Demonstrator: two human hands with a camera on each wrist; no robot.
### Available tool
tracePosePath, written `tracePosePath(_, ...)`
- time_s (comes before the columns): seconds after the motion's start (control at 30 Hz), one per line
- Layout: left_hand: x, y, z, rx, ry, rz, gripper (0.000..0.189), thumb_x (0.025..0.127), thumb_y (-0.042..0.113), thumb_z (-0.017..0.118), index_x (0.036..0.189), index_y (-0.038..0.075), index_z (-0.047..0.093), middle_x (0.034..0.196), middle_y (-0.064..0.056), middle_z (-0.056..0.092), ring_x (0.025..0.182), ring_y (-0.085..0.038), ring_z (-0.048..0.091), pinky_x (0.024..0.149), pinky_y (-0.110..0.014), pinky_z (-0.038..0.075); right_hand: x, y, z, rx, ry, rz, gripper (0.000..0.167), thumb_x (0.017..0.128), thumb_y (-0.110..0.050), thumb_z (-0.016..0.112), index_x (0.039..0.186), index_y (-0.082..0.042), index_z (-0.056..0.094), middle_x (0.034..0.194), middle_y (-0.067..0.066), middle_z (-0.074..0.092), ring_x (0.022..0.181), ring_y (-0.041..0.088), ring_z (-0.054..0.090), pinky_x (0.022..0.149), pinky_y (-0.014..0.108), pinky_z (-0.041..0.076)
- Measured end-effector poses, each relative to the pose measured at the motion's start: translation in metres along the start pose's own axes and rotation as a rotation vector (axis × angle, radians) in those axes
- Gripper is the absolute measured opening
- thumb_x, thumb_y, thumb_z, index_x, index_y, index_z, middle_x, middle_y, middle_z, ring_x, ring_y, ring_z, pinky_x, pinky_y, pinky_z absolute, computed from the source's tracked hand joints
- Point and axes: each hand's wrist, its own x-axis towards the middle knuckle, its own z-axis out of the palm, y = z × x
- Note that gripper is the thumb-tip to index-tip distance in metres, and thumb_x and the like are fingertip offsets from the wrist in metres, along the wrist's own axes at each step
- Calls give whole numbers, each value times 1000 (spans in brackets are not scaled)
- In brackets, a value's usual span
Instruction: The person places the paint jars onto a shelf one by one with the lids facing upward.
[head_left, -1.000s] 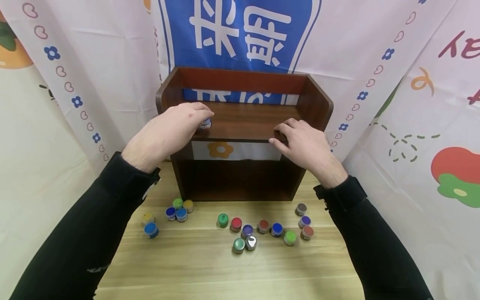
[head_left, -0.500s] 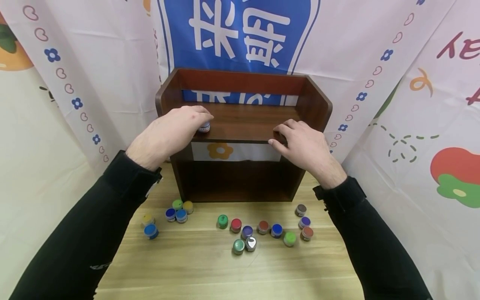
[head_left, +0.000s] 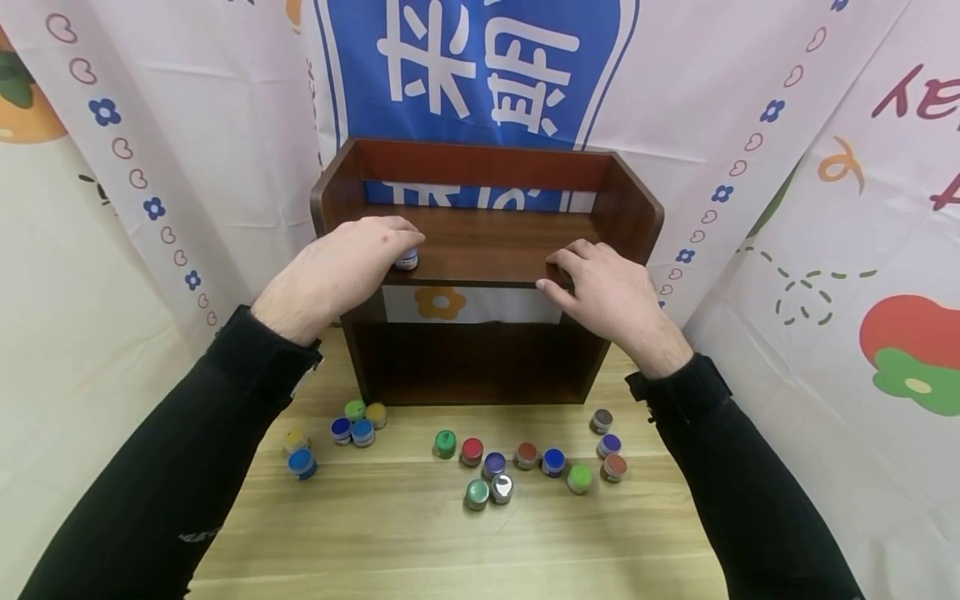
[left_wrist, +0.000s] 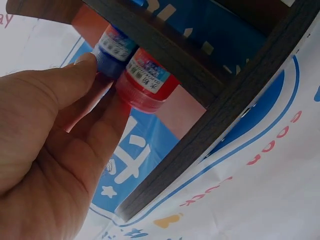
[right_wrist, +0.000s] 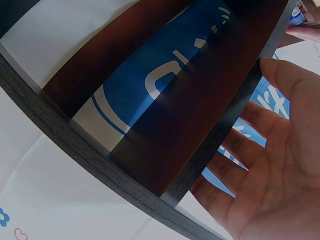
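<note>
Near the left end of the upper board of a dark brown wooden shelf unit (head_left: pixel 487 246), my left hand (head_left: pixel 341 267) pinches a small paint jar (left_wrist: pixel 116 46) with a blue lid between thumb and fingers. Right beside it is a red-lidded paint jar (left_wrist: pixel 147 77), touched by a finger; in the head view my hand hides it. In the head view only the lower part of the pinched jar shows. Towards the right end, my right hand (head_left: pixel 607 287) holds the same board's front edge, thumb against the edge and fingers over the top.
Several paint jars with coloured lids stand on the wooden table before the unit: a left group (head_left: pixel 363 432), a middle cluster (head_left: pixel 494 465) and a right group (head_left: pixel 609 446). A printed cloth (head_left: pixel 480 67) hangs close behind the unit.
My left hand has shifted slightly towards the board's front edge with the blue-lidded paint jar. My right hand has stayed at the board.
</note>
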Motion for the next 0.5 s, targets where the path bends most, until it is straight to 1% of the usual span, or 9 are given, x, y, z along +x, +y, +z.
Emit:
tracePosePath(0.1,-2,2,0,43,45,20,54,117,-4,59,169,7,58,174,-21,62,163,-44,56,138,-66,47,0,0,0,0,1,0,59,119,-58,63,159,-16,71,157,16,72,137,37,69,105,57,70)
tracePosePath(0.23,-5,3,3,133,135,48,47,111,-3,72,157,4,69,157,-22,73,149,-43,66,129,-63,57,0,0,1,-1,3,-1,59,119,-57,63,159,-15,71,157,16,72,137,36,69,104,57,70)
tracePosePath(0.37,-4,2,11,205,218,49,39,109,4,80,147,4,75,142,-21,81,132,-41,73,115,-60,67,0,1,1,-3,4,-2,59,119,-58,63,159,-16,71,157,16,72,137,36,69,104,57,70)
tracePosePath(0.5,1,-1,20,236,297,46,31,108,15,85,137,4,79,129,-19,84,117,-39,75,103,-57,72,0,1,1,-4,4,-2,59,119,-58,63,159,-16,71,158,16,72,137,36,69,104,57,70)
